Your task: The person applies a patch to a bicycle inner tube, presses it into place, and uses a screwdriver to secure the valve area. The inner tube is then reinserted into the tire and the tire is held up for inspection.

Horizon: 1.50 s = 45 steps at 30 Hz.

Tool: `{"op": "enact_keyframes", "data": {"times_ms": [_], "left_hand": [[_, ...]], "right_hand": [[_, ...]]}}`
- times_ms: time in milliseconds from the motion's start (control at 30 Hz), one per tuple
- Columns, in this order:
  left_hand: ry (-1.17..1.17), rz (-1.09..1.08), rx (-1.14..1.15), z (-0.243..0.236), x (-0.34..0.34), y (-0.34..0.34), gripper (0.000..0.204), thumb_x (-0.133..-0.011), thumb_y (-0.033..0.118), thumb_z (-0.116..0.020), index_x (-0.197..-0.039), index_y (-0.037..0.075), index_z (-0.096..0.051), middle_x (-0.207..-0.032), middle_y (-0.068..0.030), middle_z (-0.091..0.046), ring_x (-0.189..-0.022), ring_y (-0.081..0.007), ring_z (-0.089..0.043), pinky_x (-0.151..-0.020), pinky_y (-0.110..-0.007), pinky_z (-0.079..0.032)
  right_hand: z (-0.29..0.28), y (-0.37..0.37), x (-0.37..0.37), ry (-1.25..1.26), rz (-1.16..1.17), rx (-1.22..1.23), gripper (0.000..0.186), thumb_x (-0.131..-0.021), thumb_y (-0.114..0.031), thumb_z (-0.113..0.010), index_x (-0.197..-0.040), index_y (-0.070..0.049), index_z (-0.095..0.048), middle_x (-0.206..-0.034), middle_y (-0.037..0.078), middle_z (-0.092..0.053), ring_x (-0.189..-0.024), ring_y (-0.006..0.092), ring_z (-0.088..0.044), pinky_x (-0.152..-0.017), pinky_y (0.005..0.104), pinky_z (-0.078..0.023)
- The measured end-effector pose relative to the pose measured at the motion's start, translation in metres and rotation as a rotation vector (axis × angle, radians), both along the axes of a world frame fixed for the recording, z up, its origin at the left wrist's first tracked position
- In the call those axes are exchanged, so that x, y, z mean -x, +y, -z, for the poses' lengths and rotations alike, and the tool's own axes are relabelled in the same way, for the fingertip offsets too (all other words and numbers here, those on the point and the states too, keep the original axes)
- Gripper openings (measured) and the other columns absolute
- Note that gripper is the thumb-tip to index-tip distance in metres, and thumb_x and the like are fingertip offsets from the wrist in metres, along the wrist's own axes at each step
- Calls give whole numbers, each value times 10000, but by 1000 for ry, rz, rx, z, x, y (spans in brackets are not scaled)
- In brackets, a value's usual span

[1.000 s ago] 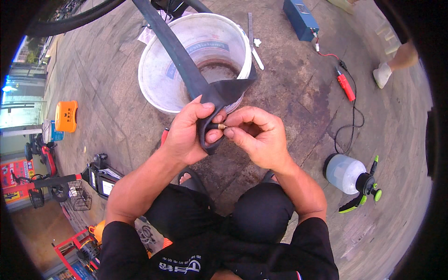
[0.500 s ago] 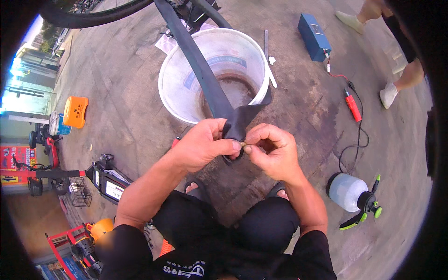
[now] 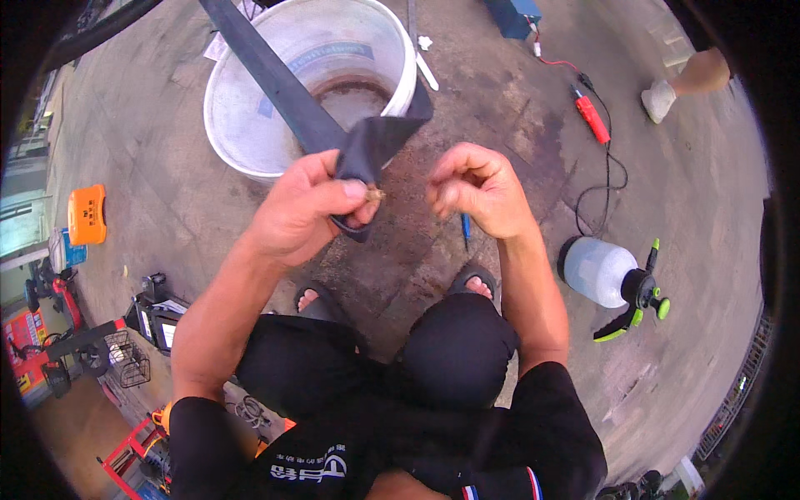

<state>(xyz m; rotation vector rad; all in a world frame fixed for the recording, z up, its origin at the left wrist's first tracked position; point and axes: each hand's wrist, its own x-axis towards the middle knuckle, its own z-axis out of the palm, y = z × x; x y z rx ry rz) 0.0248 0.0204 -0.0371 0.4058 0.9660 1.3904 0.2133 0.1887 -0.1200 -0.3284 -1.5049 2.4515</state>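
My left hand point(image 3: 308, 204) is closed around a folded part of a black rubber inner tube point(image 3: 287, 87), its thumb pressing beside a small brass-coloured valve piece point(image 3: 375, 194). The flattened tube comes down from the upper left across a white bucket point(image 3: 242, 125), and a loose fold sticks out to the right of my left hand. Apart from the tube, my right hand point(image 3: 483, 192) hovers with curled fingers and the thumb drawn in. Whatever its fingertips may hold is hidden. Just below it a thin blue tool point(image 3: 466, 232) shows, apparently on the ground.
To the right stand a pump spray bottle point(image 3: 596, 271), a red-handled tool with a cable point(image 3: 592, 119) and a blue box point(image 3: 512, 17). Another person's foot point(image 3: 658, 102) is at upper right. An orange stool point(image 3: 87, 215) and a wire basket point(image 3: 127, 360) are at left.
My right hand has come away from the valve piece and moved right. My left hand still grips the tube. The whole view has shifted, so the bucket appears farther up and left.
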Motion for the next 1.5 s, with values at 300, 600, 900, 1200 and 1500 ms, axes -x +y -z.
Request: {"op": "enact_keyframes", "data": {"times_ms": [300,600,900,1200,1500], "left_hand": [[-39,-38,-71,5,3,4,109,-870,85,-589,-941,4,-568,-835,-72,-609,-723,-127,-582,-676,-244,-469],[-82,-112,-28,5,-4,9,96,-871,84,-598,-936,22,-563,-832,-62,-612,-715,-126,-582,-668,-251,-466],[-63,-161,-1,2,-8,9,168,-867,93,-586,-1008,10,-547,-861,-81,-591,-734,-135,-544,-675,-252,-443],[-86,-152,-30,3,-6,8,129,-869,70,-594,-981,20,-553,-859,-77,-619,-749,-143,-596,-672,-260,-472],[-109,-158,-22,2,-5,8,88,-871,64,-600,-943,31,-561,-830,-68,-629,-743,-140,-614,-668,-258,-481]], "right_hand": [[215,-57,-91,-1033,319,-1084,378,-755,-224,-697,-1048,-42,-543,-888,182,-655,-829,401,-624,-742,434,-504],[69,-25,-26,-212,545,-247,209,-881,-37,-553,-1083,-23,-502,-942,74,-598,-858,150,-612,-693,314,-529],[-80,-36,21,272,553,-186,371,-868,-5,-582,-1177,-51,-382,-1045,173,-594,-928,269,-636,-769,368,-564],[-79,-39,19,248,531,-185,362,-837,96,-540,-1137,-28,-381,-1043,156,-596,-956,198,-613,-816,335,-551],[-75,-39,20,255,508,-240,357,-818,111,-535,-1105,-35,-383,-1038,156,-600,-968,209,-614,-830,319,-530]]}}
